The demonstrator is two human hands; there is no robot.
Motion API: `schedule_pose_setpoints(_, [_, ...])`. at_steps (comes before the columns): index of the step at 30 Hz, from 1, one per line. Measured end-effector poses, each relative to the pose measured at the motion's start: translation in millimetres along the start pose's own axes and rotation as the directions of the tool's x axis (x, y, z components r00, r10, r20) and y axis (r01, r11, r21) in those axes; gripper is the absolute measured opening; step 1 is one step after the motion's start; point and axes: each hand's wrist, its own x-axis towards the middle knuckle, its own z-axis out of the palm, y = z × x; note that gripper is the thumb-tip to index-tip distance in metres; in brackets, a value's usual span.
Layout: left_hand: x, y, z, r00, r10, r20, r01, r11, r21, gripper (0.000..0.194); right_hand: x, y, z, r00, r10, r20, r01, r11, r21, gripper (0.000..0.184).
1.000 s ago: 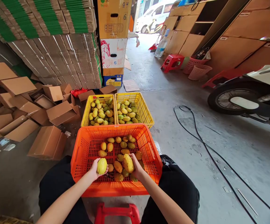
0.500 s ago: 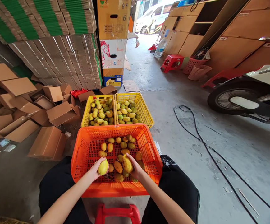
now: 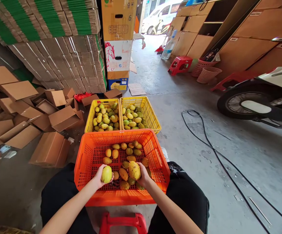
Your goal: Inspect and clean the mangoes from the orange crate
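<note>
between your legs (image 3: 184,198) you have a red stool (image 3: 123,221). your left hand (image 3: 100,177) cradles a yellow-green fruit (image 3: 106,174) and, apart from it, your right hand (image 3: 144,176) grips a speckled yellow fruit (image 3: 134,170), both over the orange crate (image 3: 121,198). loose fruits (image 3: 123,174) lie in that crate, mostly toward its right. just beyond, two yellow crates (image 3: 153,118) stand side by side, holding more fruits. farther off you see a column of boxes (image 3: 118,24), then a white van (image 3: 164,14) outside.
</note>
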Motion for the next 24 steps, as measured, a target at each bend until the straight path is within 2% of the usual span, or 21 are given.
schedule_pose_setpoints(5, [2,0,-0.4,1.000,-0.001,0.017,0.001,1.000,-0.012,0.038,-4,0,5,1.000,0.025,0.003,-0.025,1.000,-0.004,0.031])
schedule_pose_setpoints(12, [4,-1,-3.7,0.995,0.050,-0.087,-0.048,0.999,0.015,0.038,-14,0,9,0.996,-0.090,-0.010,0.089,0.992,-0.092,0.028])
schedule_pose_setpoints(18, [6,-1,-3.7,0.994,0.096,-0.050,-0.090,0.989,0.116,0.029,-11,1,6,0.998,-0.057,0.010,0.058,0.996,-0.070,0.027])
schedule_pose_setpoints(21, [5,2,-2.1,0.993,0.119,-0.024,-0.117,0.990,0.082,0.025,-8,1,2,0.999,-0.049,-0.021,0.048,0.996,-0.073,0.024])
schedule_pose_setpoints(24, [4,4,-1.4,0.986,0.141,-0.085,-0.137,0.989,0.050,0.024,-3,1,0,0.995,-0.083,-0.058,0.079,0.994,-0.074,0.023])
